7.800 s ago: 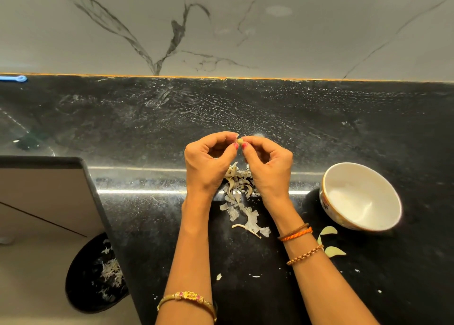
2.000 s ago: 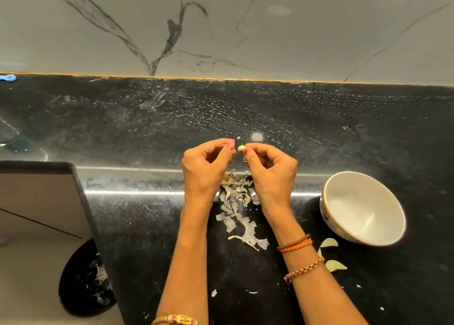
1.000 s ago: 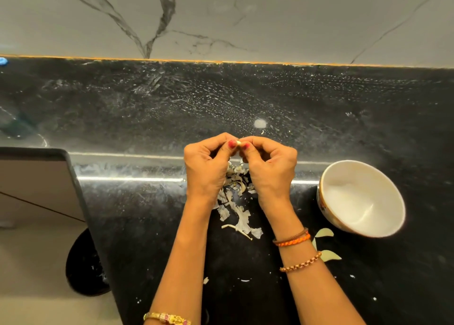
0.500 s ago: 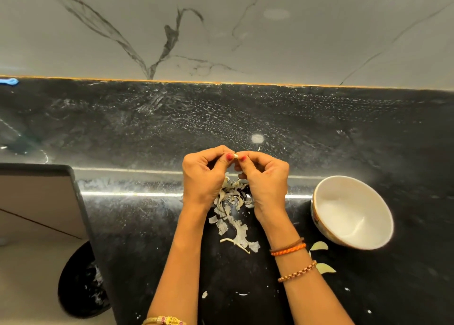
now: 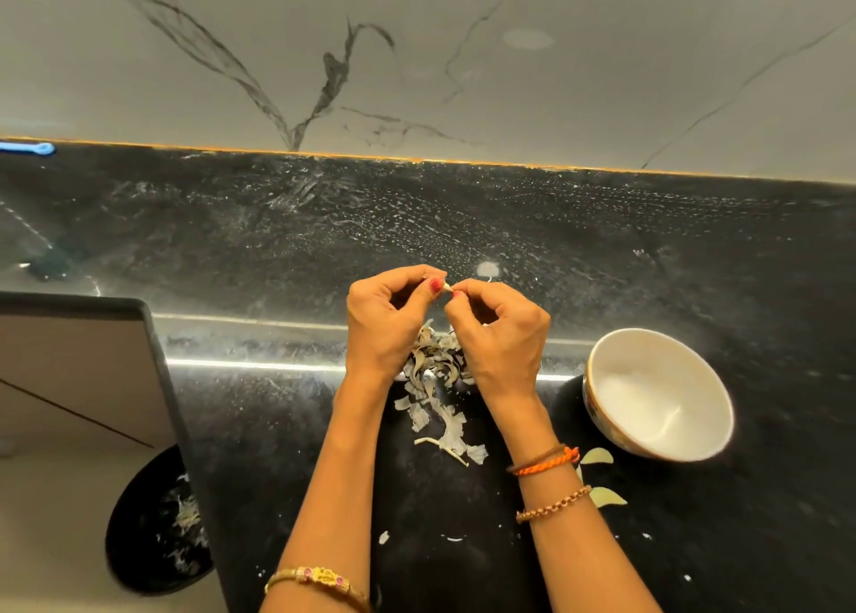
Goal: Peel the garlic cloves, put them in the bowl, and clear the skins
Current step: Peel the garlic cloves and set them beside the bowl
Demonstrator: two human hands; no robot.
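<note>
Both hands were up over the counter, fingertips meeting on one garlic clove [image 5: 445, 287] — left hand [image 5: 387, 323] pinching it from the left, right hand [image 5: 498, 334] picking at it from the right, fingers curled tight on both. Clove was tiny in frame; couldn't tell how much skin was left on it, or which way its long axis ran.

Nearest me, along the front of the black countertop [image 5: 695, 543]: a few stray white flecks, plus two pale green crescent pieces [image 5: 602, 476] just beside the right wrist — could be peeled cloves, can't confirm. Off the counter's left edge, down low, a dark round bin [image 5: 153, 534] with skin scraps already in it.

Directly under the hands sat the pile of skins [image 5: 435, 381], trailing toward me between the forearms.

Key relation: white bowl [image 5: 657, 392] stood to the right of the hands and slightly nearer me, tilted, mouth open toward the hands, apparently empty. Right hand was clearly the nearer one — my read is the clove goes rightward and down with that hand once bare, short move. Skins would go the opposite way, left to the bin.

Farther back: bare wet-looking counter, a blue thing [image 5: 28, 148] at far left against the marble wall [image 5: 417, 56].
</note>
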